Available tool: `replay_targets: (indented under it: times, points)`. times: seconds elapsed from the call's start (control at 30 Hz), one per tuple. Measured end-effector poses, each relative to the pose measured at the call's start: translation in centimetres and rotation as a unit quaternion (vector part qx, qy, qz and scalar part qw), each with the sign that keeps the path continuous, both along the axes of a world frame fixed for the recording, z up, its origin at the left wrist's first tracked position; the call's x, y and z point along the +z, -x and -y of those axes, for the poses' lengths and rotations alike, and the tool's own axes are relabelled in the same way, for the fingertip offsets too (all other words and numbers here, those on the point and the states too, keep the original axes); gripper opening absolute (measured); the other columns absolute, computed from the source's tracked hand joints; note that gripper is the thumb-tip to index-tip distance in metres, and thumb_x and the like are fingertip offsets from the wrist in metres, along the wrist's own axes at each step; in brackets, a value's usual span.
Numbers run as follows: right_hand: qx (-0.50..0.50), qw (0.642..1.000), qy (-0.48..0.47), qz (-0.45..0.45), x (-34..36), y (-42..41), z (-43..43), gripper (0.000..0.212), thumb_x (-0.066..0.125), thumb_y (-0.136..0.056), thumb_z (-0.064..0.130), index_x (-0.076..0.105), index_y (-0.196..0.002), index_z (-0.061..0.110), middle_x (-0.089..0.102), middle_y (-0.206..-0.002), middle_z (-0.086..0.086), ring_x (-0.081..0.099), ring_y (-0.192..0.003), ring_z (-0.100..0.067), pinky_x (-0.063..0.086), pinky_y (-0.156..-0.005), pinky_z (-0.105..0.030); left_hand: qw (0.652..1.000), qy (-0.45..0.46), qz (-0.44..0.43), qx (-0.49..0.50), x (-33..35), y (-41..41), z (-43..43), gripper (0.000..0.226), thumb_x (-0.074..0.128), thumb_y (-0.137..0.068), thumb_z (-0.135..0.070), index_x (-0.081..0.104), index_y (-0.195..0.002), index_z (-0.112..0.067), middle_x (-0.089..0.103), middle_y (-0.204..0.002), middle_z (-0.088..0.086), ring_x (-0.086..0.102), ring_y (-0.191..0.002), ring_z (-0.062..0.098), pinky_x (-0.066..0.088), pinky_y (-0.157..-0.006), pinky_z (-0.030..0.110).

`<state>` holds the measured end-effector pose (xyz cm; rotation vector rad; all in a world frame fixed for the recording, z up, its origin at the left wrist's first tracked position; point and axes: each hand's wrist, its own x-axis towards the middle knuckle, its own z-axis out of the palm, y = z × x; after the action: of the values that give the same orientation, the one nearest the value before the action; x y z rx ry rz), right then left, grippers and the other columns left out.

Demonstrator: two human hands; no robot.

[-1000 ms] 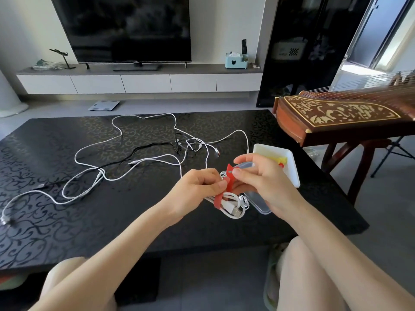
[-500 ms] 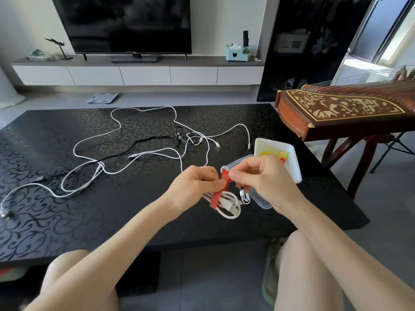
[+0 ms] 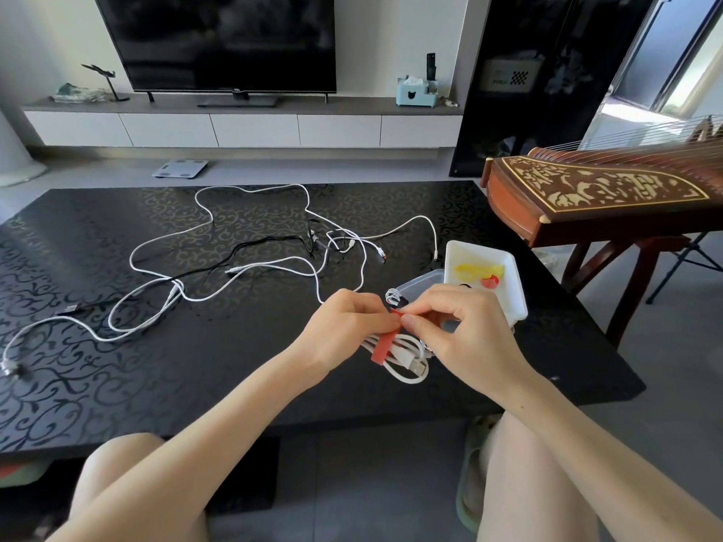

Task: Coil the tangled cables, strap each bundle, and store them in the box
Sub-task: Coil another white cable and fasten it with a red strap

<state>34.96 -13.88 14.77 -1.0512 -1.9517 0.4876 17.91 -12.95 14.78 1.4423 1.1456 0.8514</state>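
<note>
— Coil [image 3: 407, 357] of white cable: where is it?
— Held just above the near right part of the black table [image 3: 195, 385], between both hands. A USB plug [image 3: 416, 365] sticks out at its lower end.
— What has hold of it?
— The left hand [image 3: 344, 326], fingers curled, pinches the coil at its upper part. A red strap [image 3: 385, 346] runs across the loops. The right hand [image 3: 465, 326] pinches the strap's top end between thumb and forefinger, its other fingers curled.
— And the box?
— A clear box [image 3: 414, 285] sits on the table just behind the hands, partly hidden by them. Right beside it stands a white tray [image 3: 517, 295] with a yellow strap [image 3: 475, 271] inside.
— Other cables?
— Loose cables [image 3: 242, 267], white and black, lie tangled across the middle and left of the table, behind the hands.
</note>
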Motion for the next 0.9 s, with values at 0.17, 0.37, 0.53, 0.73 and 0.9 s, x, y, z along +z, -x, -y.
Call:
replay_targets:
  times: [0.17, 0.37, 0.53, 0.73, 0.9]
  points:
    - [0.015, 0.889, 0.384, -0.249, 0.6, -0.3, -0.3, 0.021, 0.06, -0.089, 0.013, 0.072, -0.072, 0.009, 0.066, -0.064, -0.003, 0.055, -0.057, -0.01, 0.046, -0.053, -0.02, 0.998, -0.037, -0.039, -0.033, 0.1, -0.1, 0.6, 0.044, 0.065, -0.087, -0.015, 0.059, -0.044, -0.025, 0.056, -0.058, -0.01, 0.061, -0.072, 0.02, 0.048, -0.076, 0.043]
    - [0.089, 0.738, 0.579, -0.335, 0.6, -0.7, -0.3, 0.024, 0.068, -0.073, 0.018, 0.062, -0.085, -0.003, 0.059, -0.062, -0.006, 0.045, -0.044, -0.006, 0.04, -0.045, -0.016, 0.991, -0.086, -0.082, -0.058, 0.7, -0.2, 1.2, 0.036, 0.065, -0.088, -0.019, 0.066, -0.052, -0.027, 0.06, -0.059, -0.011, 0.06, -0.056, 0.005, 0.049, -0.064, 0.027]
    - [-0.035, 0.921, 0.344, -0.177, 0.3, -1.0, -0.5, 0.014, 0.069, -0.083, 0.015, 0.071, -0.069, 0.014, 0.067, -0.061, 0.004, 0.053, -0.051, -0.002, 0.044, -0.051, -0.015, 0.967, -0.144, -0.202, -0.052, 0.0, 0.2, 1.4, 0.039, 0.054, -0.094, -0.032, 0.06, -0.058, -0.021, 0.064, -0.063, -0.004, 0.062, -0.069, 0.021, 0.049, -0.072, 0.037]
    - [-0.107, 0.972, 0.183, -0.101, 1.1, -0.7, -0.8, 0.022, 0.054, -0.094, 0.011, 0.055, -0.072, 0.016, 0.066, -0.064, 0.004, 0.065, -0.056, -0.005, 0.051, -0.053, -0.021, 0.961, -0.133, -0.196, -0.141, 0.5, 0.8, 1.9, 0.019, 0.059, -0.092, -0.012, 0.065, -0.089, -0.03, 0.061, -0.082, -0.016, 0.052, -0.071, -0.007, 0.037, -0.067, 0.007]
    - [-0.166, 0.985, 0.035, -0.038, 1.6, 0.6, -0.8, 0.017, 0.046, -0.098, 0.017, 0.049, -0.081, 0.013, 0.06, -0.067, -0.004, 0.064, -0.06, -0.019, 0.052, -0.06, -0.04, 0.976, -0.096, -0.167, -0.107, 1.5, -0.6, 2.2, 0.02, 0.054, -0.094, -0.01, 0.062, -0.079, -0.021, 0.058, -0.06, -0.009, 0.048, -0.05, 0.001, 0.04, -0.054, 0.012]
